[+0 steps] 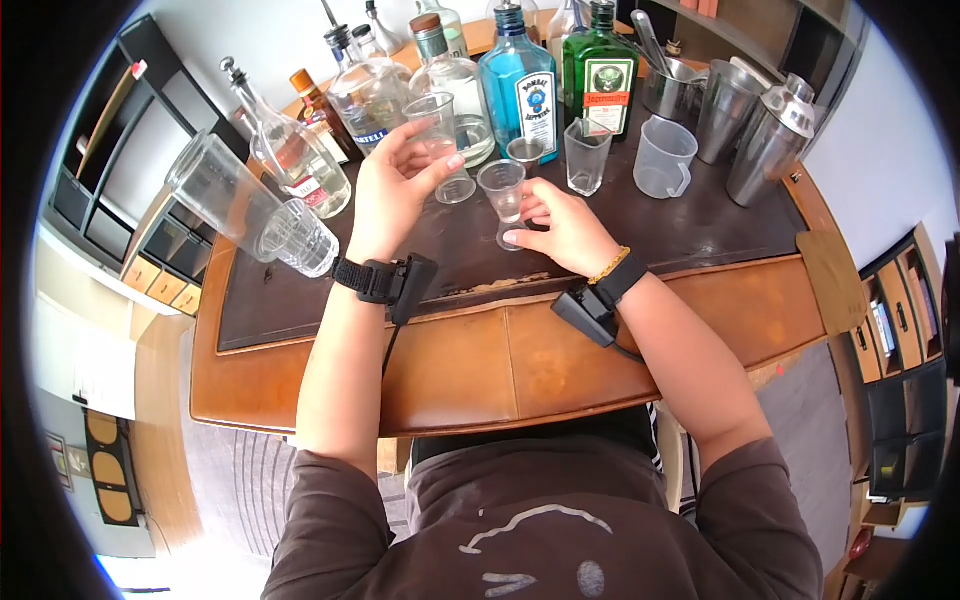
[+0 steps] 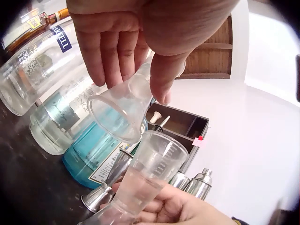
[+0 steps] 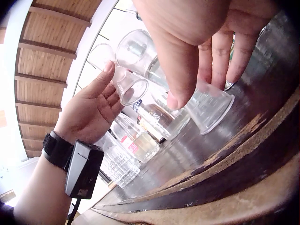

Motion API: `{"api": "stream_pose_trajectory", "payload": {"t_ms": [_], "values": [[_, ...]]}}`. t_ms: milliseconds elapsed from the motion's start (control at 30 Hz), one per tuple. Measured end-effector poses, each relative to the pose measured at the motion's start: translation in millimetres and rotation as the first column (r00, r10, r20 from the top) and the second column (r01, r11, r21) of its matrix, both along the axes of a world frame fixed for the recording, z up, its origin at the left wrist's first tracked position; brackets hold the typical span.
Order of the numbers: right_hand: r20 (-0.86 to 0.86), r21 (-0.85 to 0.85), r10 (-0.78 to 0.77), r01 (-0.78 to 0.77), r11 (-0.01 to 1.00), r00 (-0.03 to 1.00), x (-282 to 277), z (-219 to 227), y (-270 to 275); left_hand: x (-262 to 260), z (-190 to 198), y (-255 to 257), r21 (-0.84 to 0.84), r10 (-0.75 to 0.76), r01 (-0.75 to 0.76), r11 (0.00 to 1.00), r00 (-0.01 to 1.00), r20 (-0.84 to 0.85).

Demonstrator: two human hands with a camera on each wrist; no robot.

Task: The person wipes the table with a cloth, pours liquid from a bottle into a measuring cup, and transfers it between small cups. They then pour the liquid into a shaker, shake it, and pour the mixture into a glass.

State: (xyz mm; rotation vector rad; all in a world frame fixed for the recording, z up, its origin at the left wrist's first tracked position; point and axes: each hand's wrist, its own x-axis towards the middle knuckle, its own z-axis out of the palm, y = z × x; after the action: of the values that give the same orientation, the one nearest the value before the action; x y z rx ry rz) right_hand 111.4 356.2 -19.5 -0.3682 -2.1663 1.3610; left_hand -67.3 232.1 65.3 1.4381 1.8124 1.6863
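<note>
My left hand pinches a clear double-ended plastic jigger between thumb and fingers, raised above the table. One mouth of it points down, near the rim of a second clear jigger. That second jigger, with measuring lines on its wall, has some clear liquid in its upper cup. My right hand holds it round the waist, its lower flared end down on the dark tabletop. Right behind it stands a steel jigger, partly hidden in the head view.
Behind the hands stand a blue gin bottle, a green bottle and several clear bottles. A square glass, a plastic measuring jug and steel shakers are at the right. A tall mixing glass and a cut-glass tumbler are at the left.
</note>
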Motion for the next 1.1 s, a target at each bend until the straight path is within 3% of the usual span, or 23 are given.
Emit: {"api": "stream_pose_trajectory", "payload": {"t_ms": [133,200,567,733,833,933,1100], "values": [[0.055,-0.010,0.014,-0.014,1.000,0.998,-0.1,0.6,0.6,-3.7,-3.5,-9.3,0.000,-0.009,0.009,1.000,0.999,0.051],[-0.023,-0.011,0.000,0.000,1.000,1.000,-2.0,-2.2,0.8,-5.2,-5.1,-13.0,0.003,-0.005,0.004,1.000,0.998,0.063],[-0.023,-0.111,0.045,-0.047,0.993,0.999,-4.6,-2.8,2.6,-18.0,-34.3,-11.9,-0.111,0.040,-0.035,0.993,0.998,0.048],[-0.076,-0.059,0.004,-0.009,0.998,0.997,-1.6,5.1,0.7,-26.0,-43.5,-13.7,-0.129,0.030,-0.018,0.992,0.995,0.095],[-0.222,0.020,-0.120,0.127,0.992,0.968,1.9,12.4,-0.1,-34.1,-51.3,-13.4,-0.152,0.000,0.023,0.988,0.989,0.148],[-0.264,0.022,-0.201,0.214,0.976,0.943,6.6,16.5,5.6,-35.8,-51.1,-16.5,-0.150,-0.020,0.045,0.988,0.986,0.165],[-0.211,0.170,-0.317,0.355,0.920,0.924,19.8,19.0,19.6,-33.4,-49.2,-18.6,-0.176,-0.027,0.048,0.983,0.993,0.117]]}}
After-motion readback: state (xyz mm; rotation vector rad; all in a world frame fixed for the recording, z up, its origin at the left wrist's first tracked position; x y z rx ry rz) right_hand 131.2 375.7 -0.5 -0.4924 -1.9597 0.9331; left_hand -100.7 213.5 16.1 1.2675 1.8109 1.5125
